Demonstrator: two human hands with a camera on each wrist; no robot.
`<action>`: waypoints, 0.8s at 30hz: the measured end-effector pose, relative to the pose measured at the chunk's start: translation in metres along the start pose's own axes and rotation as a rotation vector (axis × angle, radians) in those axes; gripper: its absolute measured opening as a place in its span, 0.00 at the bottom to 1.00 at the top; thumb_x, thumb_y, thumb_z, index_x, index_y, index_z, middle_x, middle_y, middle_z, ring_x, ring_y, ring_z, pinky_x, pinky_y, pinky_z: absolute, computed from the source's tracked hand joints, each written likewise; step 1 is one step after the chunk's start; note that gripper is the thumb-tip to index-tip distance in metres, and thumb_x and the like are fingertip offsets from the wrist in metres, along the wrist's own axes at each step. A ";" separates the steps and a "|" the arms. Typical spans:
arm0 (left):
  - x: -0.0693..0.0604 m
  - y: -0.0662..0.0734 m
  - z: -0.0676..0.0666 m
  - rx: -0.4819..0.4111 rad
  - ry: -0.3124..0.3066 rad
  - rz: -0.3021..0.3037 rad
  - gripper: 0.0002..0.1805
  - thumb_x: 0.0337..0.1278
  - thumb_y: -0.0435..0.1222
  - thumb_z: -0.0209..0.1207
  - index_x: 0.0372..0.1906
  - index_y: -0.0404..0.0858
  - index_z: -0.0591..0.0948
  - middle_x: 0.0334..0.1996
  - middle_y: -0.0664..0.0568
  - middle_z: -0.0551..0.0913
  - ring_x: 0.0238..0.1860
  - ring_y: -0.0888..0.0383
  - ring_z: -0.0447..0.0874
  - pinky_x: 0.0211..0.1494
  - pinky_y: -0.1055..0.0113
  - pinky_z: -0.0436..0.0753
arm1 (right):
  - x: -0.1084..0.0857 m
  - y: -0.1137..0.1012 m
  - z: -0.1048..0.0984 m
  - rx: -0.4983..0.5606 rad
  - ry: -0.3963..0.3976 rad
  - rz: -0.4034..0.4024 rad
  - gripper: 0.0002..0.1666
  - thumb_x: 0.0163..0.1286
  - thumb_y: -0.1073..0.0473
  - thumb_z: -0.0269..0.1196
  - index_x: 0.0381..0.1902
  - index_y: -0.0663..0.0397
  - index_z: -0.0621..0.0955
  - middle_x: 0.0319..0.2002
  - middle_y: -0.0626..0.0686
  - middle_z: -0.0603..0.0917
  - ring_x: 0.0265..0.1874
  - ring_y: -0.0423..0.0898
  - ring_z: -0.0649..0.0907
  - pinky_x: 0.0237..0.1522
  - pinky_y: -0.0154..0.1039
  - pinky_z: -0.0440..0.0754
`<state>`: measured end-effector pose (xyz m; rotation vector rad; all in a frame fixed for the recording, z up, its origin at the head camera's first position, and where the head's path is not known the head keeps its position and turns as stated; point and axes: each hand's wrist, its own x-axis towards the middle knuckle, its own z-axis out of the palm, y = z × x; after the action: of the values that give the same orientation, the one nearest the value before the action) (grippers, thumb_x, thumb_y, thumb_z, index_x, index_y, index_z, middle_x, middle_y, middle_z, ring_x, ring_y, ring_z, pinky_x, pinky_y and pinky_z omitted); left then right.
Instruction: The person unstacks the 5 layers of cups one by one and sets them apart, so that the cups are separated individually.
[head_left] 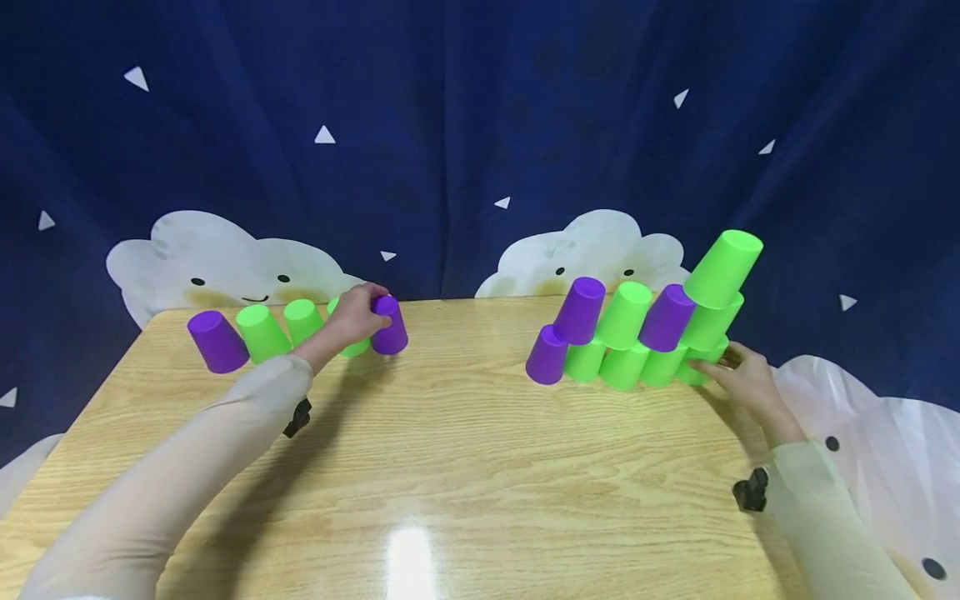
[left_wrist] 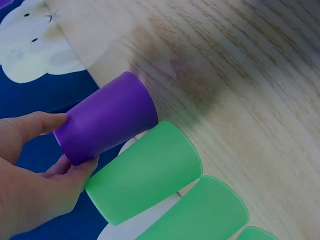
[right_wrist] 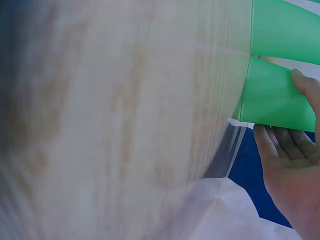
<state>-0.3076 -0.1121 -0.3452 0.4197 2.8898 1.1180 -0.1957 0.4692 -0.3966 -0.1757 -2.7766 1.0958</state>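
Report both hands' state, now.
Left hand: closed, holding an upside-down purple cup.
Right hand: closed, holding a green cup in the stack's bottom level.

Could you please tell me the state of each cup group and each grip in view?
Left grip: holding the rightmost row cup.
Rightmost row cup: purple, upside down, held.
Other four row cups: upside down on the table.
Right grip: holding the lowest rightmost cup of the stack.
Lowest rightmost cup: green, upside down, held.
Stack: three levels, all cups upside down.
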 end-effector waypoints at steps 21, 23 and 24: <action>0.008 0.048 -0.015 -0.142 0.045 0.085 0.29 0.61 0.28 0.62 0.65 0.25 0.68 0.63 0.35 0.70 0.66 0.42 0.68 0.70 0.55 0.67 | 0.001 0.002 -0.001 0.003 0.008 -0.024 0.42 0.68 0.46 0.65 0.65 0.73 0.67 0.58 0.74 0.74 0.58 0.68 0.74 0.52 0.43 0.78; 0.009 0.059 -0.010 -0.158 0.043 0.111 0.29 0.61 0.28 0.62 0.66 0.26 0.68 0.63 0.36 0.70 0.66 0.43 0.69 0.70 0.56 0.67 | 0.000 0.002 -0.001 -0.001 0.006 -0.021 0.42 0.68 0.46 0.65 0.65 0.73 0.67 0.58 0.73 0.74 0.58 0.67 0.74 0.52 0.42 0.77; 0.011 0.065 -0.008 -0.166 0.042 0.125 0.29 0.61 0.28 0.62 0.65 0.26 0.69 0.63 0.36 0.70 0.66 0.44 0.69 0.70 0.57 0.68 | 0.000 0.002 -0.001 -0.001 0.003 -0.021 0.42 0.68 0.46 0.65 0.65 0.73 0.67 0.58 0.73 0.74 0.58 0.67 0.74 0.52 0.43 0.77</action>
<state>-0.3030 -0.0686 -0.2956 0.5827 2.8105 1.3882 -0.1957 0.4712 -0.3970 -0.1482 -2.7694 1.0888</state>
